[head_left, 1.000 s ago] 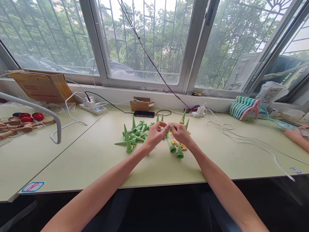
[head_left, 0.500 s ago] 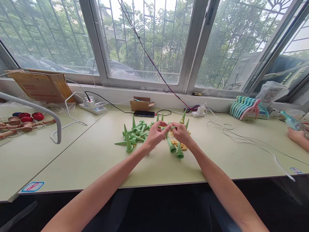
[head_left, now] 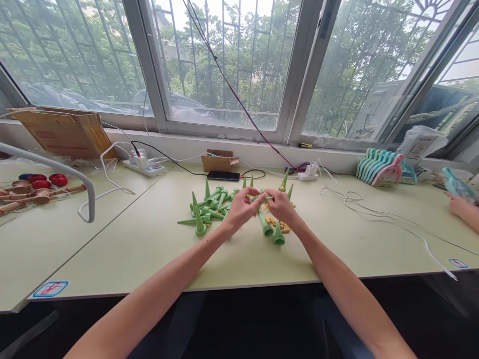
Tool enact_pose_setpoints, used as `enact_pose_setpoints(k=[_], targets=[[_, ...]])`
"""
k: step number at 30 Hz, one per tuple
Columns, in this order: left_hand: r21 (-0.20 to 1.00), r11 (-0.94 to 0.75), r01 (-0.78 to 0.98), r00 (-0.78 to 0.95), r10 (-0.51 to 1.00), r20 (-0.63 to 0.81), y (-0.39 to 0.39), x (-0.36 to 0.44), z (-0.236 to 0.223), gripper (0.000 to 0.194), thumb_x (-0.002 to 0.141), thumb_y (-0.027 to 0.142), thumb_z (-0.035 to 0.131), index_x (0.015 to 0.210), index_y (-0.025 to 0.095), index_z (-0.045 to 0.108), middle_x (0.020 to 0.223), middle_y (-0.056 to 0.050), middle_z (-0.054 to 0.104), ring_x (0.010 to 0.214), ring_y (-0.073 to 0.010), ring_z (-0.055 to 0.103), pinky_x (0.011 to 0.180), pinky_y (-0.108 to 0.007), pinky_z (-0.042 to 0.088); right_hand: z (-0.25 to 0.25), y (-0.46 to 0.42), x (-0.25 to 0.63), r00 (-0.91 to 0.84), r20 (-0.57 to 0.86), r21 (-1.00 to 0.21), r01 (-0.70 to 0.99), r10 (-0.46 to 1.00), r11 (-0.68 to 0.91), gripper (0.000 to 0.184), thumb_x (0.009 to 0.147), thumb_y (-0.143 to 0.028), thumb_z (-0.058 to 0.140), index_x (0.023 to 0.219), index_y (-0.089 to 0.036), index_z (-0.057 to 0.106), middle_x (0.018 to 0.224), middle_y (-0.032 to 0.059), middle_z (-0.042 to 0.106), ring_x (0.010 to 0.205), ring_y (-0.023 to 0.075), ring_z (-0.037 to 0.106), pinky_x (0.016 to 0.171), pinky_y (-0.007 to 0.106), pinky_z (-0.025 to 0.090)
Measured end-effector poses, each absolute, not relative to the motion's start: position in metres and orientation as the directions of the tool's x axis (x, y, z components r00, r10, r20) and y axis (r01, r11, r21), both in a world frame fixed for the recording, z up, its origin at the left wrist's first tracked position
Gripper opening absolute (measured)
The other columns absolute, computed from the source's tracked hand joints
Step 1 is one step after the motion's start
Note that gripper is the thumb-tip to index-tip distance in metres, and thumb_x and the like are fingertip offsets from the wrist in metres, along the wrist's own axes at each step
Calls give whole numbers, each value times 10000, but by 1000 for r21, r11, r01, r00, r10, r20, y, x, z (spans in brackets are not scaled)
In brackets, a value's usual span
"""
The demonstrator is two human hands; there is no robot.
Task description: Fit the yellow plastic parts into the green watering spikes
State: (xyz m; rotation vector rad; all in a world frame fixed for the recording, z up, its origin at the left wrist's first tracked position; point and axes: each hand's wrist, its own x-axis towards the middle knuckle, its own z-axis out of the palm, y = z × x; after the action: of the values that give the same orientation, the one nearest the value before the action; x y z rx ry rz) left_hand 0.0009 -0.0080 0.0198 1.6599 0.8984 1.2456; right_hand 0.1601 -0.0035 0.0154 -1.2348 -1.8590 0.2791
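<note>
My left hand (head_left: 243, 205) and my right hand (head_left: 280, 205) meet over the middle of the table, both closed on one green plastic spike (head_left: 269, 198). Most of that spike is hidden by my fingers. To the left lies a heap of green cone-shaped spikes (head_left: 215, 202), one of them standing on its wide end (head_left: 200, 228). Below my right hand, two more spikes (head_left: 279, 237) lie with their open round ends towards me. Beside them is a small pile of yellowish pegs (head_left: 281, 225), partly covered by my right hand.
A phone (head_left: 223, 176) and a small cardboard box (head_left: 219, 160) lie behind the heap. White cables (head_left: 359, 200) run across the right side, near a stack of small hangers (head_left: 377, 167). Another person's hand (head_left: 464, 209) holds a blue-green item at the far right. Wooden toys (head_left: 41, 195) lie left.
My two hands stay almost in the same place on the green spike. At the far right, the other person's hand and the blue-green item have shifted slightly.
</note>
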Motion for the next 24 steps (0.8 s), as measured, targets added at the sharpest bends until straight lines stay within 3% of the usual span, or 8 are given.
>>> enact_pose_setpoints(k=[24], targets=[[919,-382,96,257,902,348,-9,1,21,447,770,567,679,938,164,584,1001,-52,637,496,-53,524,455,-216,420,15,-3,160,-140,534,-586,650,834,485,247,850,-259,401,625,-211,309,545,-41,355,555,122,295,546,264,237]])
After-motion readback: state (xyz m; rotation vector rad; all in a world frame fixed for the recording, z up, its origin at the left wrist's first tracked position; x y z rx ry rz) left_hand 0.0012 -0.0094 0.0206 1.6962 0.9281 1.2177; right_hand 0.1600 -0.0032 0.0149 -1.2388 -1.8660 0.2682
